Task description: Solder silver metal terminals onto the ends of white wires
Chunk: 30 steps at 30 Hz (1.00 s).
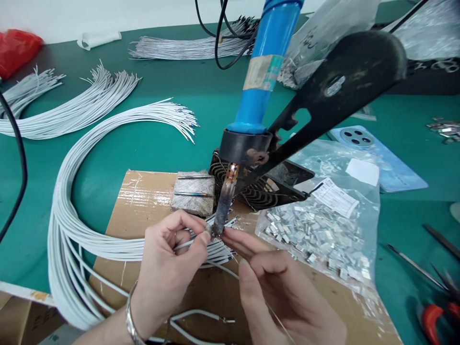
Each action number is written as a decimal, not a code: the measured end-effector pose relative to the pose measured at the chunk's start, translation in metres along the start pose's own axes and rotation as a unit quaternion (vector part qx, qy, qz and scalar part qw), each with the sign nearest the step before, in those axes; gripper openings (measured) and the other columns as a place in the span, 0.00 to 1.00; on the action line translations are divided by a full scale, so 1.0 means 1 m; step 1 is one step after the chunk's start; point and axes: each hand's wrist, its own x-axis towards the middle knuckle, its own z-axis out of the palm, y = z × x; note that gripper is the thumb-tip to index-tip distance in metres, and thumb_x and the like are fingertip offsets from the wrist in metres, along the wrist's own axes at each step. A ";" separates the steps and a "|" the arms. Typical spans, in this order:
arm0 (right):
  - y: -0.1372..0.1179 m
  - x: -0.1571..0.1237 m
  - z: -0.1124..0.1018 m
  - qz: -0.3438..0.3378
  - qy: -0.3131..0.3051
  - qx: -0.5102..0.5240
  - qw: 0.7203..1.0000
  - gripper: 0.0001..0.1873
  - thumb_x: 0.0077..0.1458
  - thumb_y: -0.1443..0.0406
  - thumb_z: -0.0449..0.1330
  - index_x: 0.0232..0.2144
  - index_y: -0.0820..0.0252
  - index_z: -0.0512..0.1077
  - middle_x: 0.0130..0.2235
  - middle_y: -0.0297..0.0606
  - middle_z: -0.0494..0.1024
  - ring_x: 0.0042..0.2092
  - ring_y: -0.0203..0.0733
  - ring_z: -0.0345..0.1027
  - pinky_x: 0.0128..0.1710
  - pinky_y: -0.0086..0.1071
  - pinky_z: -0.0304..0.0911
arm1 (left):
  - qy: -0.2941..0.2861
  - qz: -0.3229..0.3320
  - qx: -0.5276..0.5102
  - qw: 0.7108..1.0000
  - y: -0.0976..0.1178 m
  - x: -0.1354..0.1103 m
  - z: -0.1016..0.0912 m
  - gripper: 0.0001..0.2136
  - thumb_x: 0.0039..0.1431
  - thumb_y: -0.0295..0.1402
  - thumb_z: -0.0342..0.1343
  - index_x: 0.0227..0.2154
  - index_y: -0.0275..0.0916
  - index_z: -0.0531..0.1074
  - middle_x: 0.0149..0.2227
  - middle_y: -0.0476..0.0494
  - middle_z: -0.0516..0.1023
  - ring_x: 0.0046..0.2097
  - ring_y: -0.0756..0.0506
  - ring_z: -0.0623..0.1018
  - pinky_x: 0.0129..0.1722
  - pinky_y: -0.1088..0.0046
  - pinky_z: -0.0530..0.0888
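Note:
A blue-handled soldering iron [268, 62] hangs fixed in a black stand [345, 81], its burnt tip [223, 208] pointing down over a cardboard sheet [143, 201]. My left hand [168, 273] pinches a white wire [187, 244] and holds its end up against the tip. My right hand [276, 287] is closed in a pinch right of the tip, holding a thin strand of solder wire [280, 321] that trails down toward me. Below both hands lies a bundle of white wires [72, 230] curving off to the left.
A plastic bag of small metal terminals [319, 235] lies right of my hands, a phone [381, 158] beyond it. A small fan [266, 187] sits behind the tip, a grey pad [194, 191] beside it. More wire bundles [82, 105] lie at the back left. Pliers [438, 306] rest at the right edge.

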 end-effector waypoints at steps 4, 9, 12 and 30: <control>0.000 -0.001 0.000 0.000 0.003 0.008 1.000 0.11 0.62 0.71 0.60 0.28 0.55 0.69 0.47 0.37 0.85 0.47 0.40 0.82 0.48 0.28 0.75 | -0.002 0.001 -0.003 1.000 0.002 0.001 0.001 0.06 0.46 0.24 0.65 0.20 0.35 0.72 0.27 0.48 0.78 0.20 0.58 0.63 0.19 0.85 0.60; -0.001 0.000 -0.001 0.003 -0.003 0.002 1.000 0.12 0.62 0.72 0.59 0.28 0.54 0.69 0.47 0.37 0.85 0.47 0.39 0.82 0.49 0.27 0.74 | -0.002 0.001 -0.004 1.000 -0.003 -0.001 0.000 0.06 0.47 0.24 0.65 0.21 0.35 0.73 0.28 0.48 0.79 0.20 0.58 0.62 0.19 0.85 0.59; -0.002 0.000 -0.001 0.001 0.000 0.003 1.000 0.12 0.63 0.73 0.59 0.28 0.55 0.70 0.47 0.38 0.85 0.47 0.40 0.82 0.48 0.27 0.74 | 0.002 0.005 -0.007 1.000 -0.006 -0.002 -0.001 0.06 0.48 0.24 0.65 0.21 0.35 0.73 0.29 0.48 0.80 0.20 0.58 0.62 0.19 0.84 0.58; -0.004 0.000 0.003 0.020 0.000 0.041 0.999 0.12 0.62 0.73 0.60 0.28 0.55 0.70 0.48 0.33 0.85 0.47 0.34 0.81 0.50 0.20 0.72 | -0.004 0.016 -0.010 1.000 -0.003 0.000 -0.002 0.06 0.47 0.24 0.66 0.21 0.35 0.74 0.27 0.49 0.79 0.20 0.58 0.64 0.19 0.86 0.61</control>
